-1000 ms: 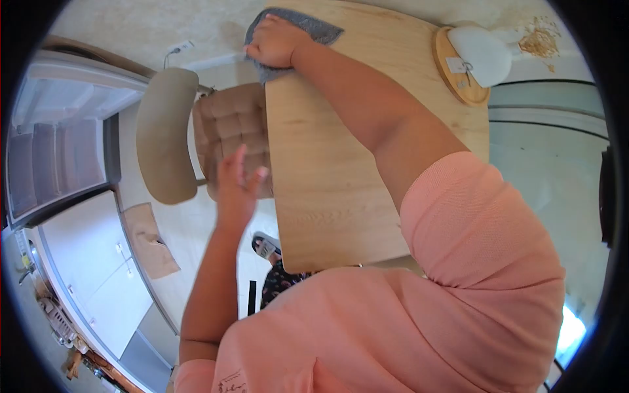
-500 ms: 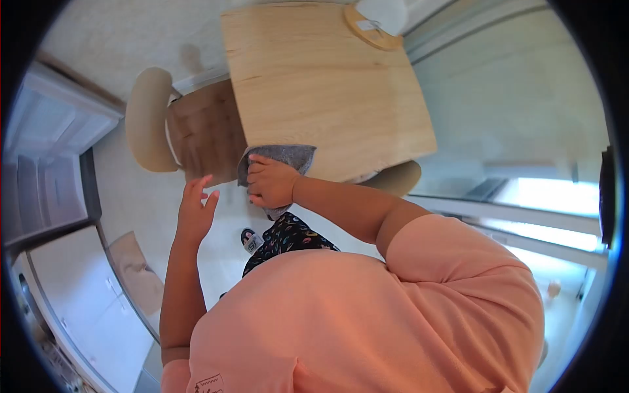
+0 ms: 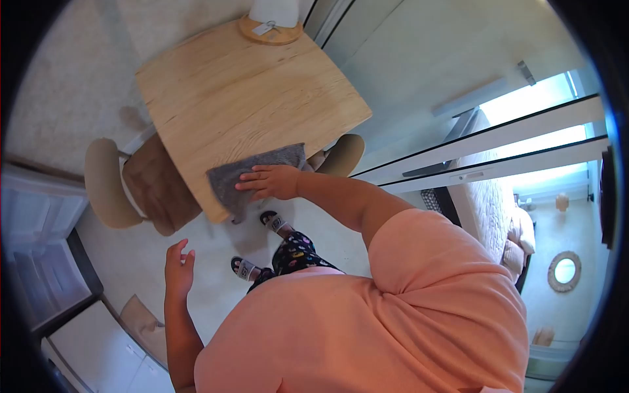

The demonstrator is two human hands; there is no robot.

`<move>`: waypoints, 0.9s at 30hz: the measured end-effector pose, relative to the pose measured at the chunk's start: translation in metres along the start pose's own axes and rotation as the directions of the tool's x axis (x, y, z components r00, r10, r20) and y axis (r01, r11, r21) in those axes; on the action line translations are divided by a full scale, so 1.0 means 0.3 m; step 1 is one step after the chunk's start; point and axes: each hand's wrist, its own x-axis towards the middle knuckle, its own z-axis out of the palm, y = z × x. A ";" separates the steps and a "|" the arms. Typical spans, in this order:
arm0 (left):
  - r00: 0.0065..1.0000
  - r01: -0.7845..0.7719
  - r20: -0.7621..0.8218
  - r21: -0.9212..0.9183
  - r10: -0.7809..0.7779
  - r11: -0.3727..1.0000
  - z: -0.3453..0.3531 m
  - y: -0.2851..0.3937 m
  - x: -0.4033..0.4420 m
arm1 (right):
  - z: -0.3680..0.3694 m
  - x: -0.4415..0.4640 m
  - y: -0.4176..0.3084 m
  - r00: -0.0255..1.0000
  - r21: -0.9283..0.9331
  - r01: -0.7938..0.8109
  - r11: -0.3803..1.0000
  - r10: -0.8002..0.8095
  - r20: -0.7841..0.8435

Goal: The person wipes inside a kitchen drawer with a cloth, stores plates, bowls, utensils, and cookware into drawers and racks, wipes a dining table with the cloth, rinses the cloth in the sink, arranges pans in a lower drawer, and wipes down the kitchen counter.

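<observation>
Grey cloth [image 3: 226, 180] lies across the near edge of the pale wooden table [image 3: 249, 92], close to the corner beside the brown chair cushion [image 3: 157, 183], its lower part reaching past the tabletop's edge. On it, the right hand [image 3: 272, 182] rests palm down, fingers extended and slightly spread over the fabric rather than pinching it. Apart from the table, the left hand [image 3: 178, 270] hangs above the floor [image 3: 213, 275], fingers loosely bent and thumb apart from the palm.
</observation>
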 end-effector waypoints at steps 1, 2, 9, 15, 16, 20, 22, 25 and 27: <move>1.000 -0.005 -0.001 -0.006 0.005 1.000 0.019 0.013 0.016 | -0.008 -0.056 0.030 1.000 -0.009 -0.010 1.000 0.010 -0.003; 1.000 -0.007 -0.004 -0.013 0.007 1.000 0.042 0.023 0.039 | -0.013 -0.110 0.058 0.998 -0.030 -0.064 0.998 0.064 0.010; 0.999 0.046 -0.016 0.124 -0.044 0.991 0.194 0.193 0.223 | -0.052 -0.492 0.293 0.976 -0.062 -0.191 0.980 0.196 0.090; 0.988 0.133 0.001 0.481 -0.152 0.866 0.167 0.254 0.290 | -0.150 -0.921 0.508 0.873 0.008 -0.473 0.881 0.468 0.138; 0.989 0.132 -0.001 0.483 -0.150 0.865 0.168 0.252 0.289 | -0.165 -0.956 0.527 0.873 0.008 -0.473 0.881 0.468 0.134; 0.974 0.217 -0.034 0.413 -0.223 0.884 0.164 0.247 0.293 | -0.163 -0.964 0.560 0.767 0.030 -0.638 0.769 0.632 0.110; 0.961 0.276 -0.068 0.329 -0.269 0.903 0.177 0.234 0.285 | -0.131 -0.924 0.653 0.698 0.020 -0.716 0.698 0.714 0.056; 0.951 0.287 -0.180 0.207 -0.252 0.935 0.205 0.230 0.264 | -0.090 -0.810 0.851 0.561 0.135 -0.806 0.576 0.817 -0.136; 0.947 0.311 -0.161 0.223 -0.279 0.924 0.198 0.230 0.267 | -0.099 -0.685 1.001 0.429 0.169 -0.865 0.473 0.870 -0.242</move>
